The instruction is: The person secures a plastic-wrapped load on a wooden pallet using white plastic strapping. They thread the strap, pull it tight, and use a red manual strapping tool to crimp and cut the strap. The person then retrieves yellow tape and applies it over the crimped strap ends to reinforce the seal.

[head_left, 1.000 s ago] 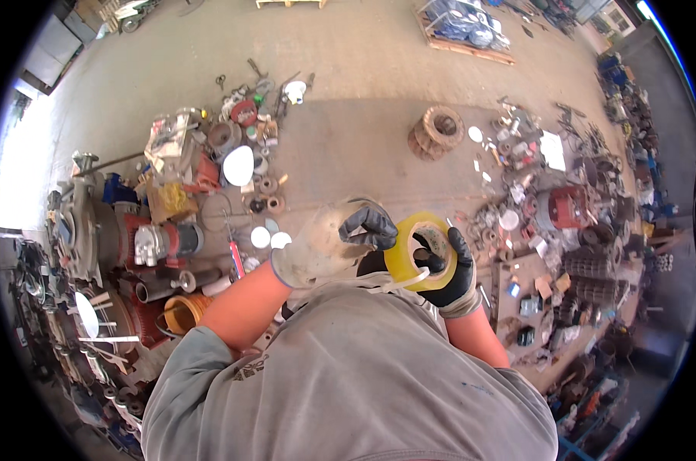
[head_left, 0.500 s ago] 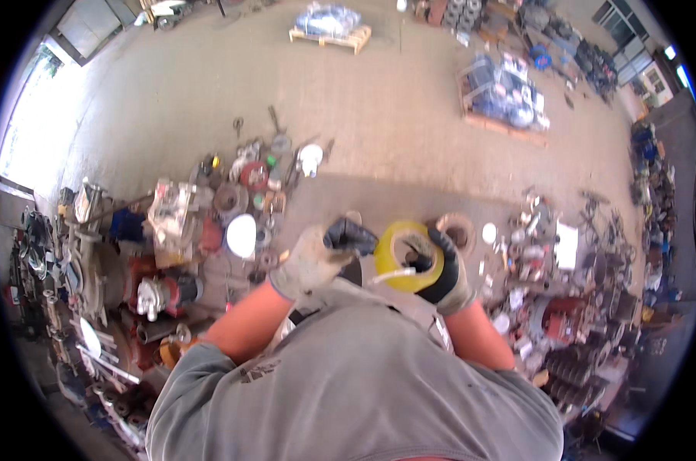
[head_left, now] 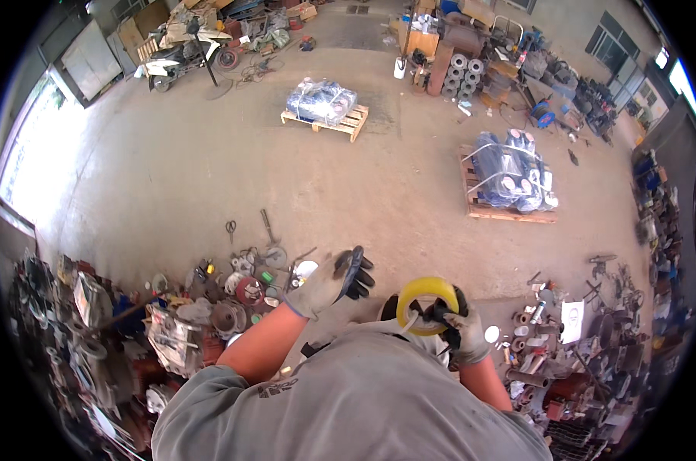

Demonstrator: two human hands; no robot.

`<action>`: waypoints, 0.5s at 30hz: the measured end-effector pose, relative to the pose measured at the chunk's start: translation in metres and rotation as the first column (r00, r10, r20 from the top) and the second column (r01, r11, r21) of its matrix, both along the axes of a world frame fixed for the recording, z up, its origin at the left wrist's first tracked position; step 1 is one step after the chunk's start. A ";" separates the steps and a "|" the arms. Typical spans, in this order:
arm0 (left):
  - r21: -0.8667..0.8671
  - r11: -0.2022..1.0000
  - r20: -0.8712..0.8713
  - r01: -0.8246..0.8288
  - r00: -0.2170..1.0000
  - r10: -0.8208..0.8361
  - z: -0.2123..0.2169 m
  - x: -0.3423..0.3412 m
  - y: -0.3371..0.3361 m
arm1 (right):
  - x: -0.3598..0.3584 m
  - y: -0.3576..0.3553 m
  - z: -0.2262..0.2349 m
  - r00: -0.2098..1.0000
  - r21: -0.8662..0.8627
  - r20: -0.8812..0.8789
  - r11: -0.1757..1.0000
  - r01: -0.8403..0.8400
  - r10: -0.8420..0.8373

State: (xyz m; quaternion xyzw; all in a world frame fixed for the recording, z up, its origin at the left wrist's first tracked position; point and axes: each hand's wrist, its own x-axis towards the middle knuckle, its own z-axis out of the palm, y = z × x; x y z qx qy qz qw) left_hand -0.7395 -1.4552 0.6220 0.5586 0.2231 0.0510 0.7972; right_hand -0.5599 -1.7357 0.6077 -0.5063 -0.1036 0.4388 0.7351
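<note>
My right hand (head_left: 459, 326), in a grey and black work glove, grips a yellow roll of tape (head_left: 426, 301) held up in front of my chest. My left hand (head_left: 336, 280), gloved the same way, hovers a little to the left of the roll with its fingers spread and nothing in it. A thin strip of tape trails from the roll down toward my grey shirt. Both forearms are bare and come up from the lower edge.
Metal parts, motors and tools lie in a heap on the concrete floor at the left (head_left: 209, 307) and at the right (head_left: 578, 346). Two wooden pallets with wrapped blue loads (head_left: 321, 104) (head_left: 513, 173) stand farther out. A motorbike (head_left: 183, 50) is parked far left.
My head has tilted up, so more of the far floor shows. My left hand has come off the tape roll and moved left, fingers apart. The right hand still holds the roll.
</note>
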 end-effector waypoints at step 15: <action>0.292 0.950 0.084 -0.108 0.993 0.088 -0.046 0.335 0.359 | 0.423 0.476 0.002 0.394 -0.152 0.780 0.759 -0.633 0.486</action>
